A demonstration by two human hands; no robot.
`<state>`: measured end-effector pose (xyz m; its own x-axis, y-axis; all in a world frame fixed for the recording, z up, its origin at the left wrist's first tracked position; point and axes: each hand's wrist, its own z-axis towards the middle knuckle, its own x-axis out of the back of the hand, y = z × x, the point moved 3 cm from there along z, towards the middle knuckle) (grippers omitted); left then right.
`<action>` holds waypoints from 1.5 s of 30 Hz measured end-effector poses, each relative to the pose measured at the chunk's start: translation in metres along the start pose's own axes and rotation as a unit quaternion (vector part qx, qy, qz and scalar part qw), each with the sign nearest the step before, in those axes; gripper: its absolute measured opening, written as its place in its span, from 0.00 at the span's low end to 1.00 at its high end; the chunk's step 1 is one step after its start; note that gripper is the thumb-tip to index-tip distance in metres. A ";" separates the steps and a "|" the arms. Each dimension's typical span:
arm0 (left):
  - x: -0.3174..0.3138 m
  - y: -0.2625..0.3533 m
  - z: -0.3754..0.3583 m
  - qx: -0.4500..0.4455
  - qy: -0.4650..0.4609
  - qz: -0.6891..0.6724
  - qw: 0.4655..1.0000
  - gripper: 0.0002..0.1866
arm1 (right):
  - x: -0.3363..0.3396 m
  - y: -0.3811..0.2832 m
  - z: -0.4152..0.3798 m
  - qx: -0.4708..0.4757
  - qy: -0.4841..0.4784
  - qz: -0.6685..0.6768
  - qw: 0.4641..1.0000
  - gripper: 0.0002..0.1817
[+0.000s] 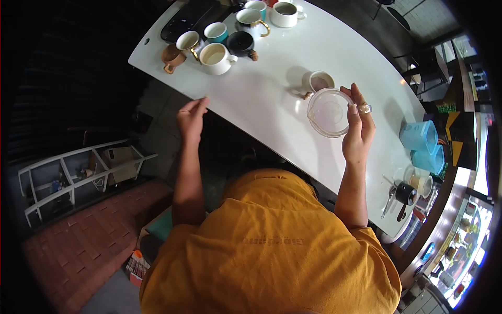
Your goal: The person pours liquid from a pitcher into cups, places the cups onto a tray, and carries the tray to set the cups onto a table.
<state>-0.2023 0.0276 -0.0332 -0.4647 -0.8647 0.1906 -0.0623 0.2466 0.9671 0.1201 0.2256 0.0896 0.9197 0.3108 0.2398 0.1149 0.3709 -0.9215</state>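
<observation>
My right hand (358, 128) grips the handle of a clear glass jug (327, 112) with a small spout, held above the white table with its round opening toward me. Just behind the jug, a white mug (320, 81) with a brown handle stands on the table, partly covered by the jug. My left hand (191, 121) hovers by the table's near edge with its fingers loosely bent; I see nothing in it. The nearest things to it are a cream mug (216, 60) and a brown cup (172, 56) at the table's left end.
Several more mugs crowd the left end of the white table (261, 99), beside a black tray (191, 18). Two blue translucent containers (420, 137) stand at the right. Near them are a dark pot (405, 193) and a spoon (388, 201). A white rack (78, 183) is on the left.
</observation>
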 end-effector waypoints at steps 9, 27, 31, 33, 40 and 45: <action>0.063 0.016 0.115 0.059 0.003 0.032 0.998 0.28 | -0.067 -0.019 -0.003 0.008 -0.058 0.015 0.998 0.24; 0.088 -0.019 0.177 0.022 0.042 -0.093 0.995 0.17 | -0.091 -0.032 -0.018 -0.012 -0.011 0.014 1.000 0.23; 0.109 0.000 0.117 0.031 0.013 -0.193 0.981 0.14 | -0.087 -0.029 -0.006 -0.001 -0.021 -0.003 1.000 0.24; 0.114 0.020 0.078 0.041 0.000 -0.200 0.979 0.14 | -0.084 -0.027 0.002 0.005 -0.024 -0.006 1.000 0.24; 0.084 0.046 -0.020 0.069 -0.105 -0.335 0.934 0.15 | -0.068 -0.044 0.036 0.029 -0.033 0.015 0.999 0.26; 0.022 0.071 -0.065 0.061 -0.224 -0.359 0.904 0.14 | -0.047 -0.064 0.056 0.064 -0.033 -0.003 0.997 0.24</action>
<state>-0.1592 -0.0025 0.0506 -0.5753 -0.5633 -0.5930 -0.5740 -0.2384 0.7834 0.0481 0.2363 0.1542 0.8918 0.3644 0.2682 0.0667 0.4805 -0.8745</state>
